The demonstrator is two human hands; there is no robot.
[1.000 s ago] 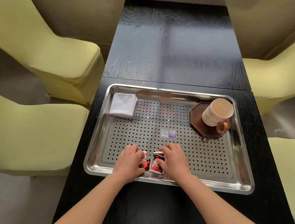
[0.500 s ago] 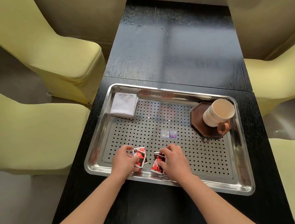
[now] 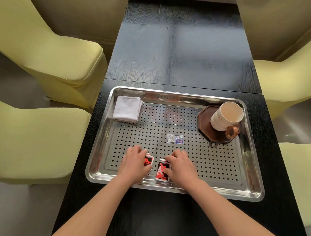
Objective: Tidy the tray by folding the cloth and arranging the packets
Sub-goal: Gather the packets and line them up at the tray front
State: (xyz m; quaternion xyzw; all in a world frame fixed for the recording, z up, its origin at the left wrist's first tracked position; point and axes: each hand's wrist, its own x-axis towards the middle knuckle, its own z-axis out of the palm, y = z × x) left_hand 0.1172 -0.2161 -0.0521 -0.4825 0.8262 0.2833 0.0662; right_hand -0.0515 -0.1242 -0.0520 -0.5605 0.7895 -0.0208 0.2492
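While the cloth lies folded: step: arranging packets.
Left hand: fingers clamped on left packet.
Right hand: fingers clamped on right packet.
Next: align them side by side.

One tray, one folded cloth, two packets, one cup, one coaster, four chairs.

Sticker at middle of tray floor: blue and white, barcode in upper right part, rows of print too small to read. Cup side: short reddish-brown mark, not legible. Packets: red, black and white graphics, no readable words. No text can be made out anywhere.
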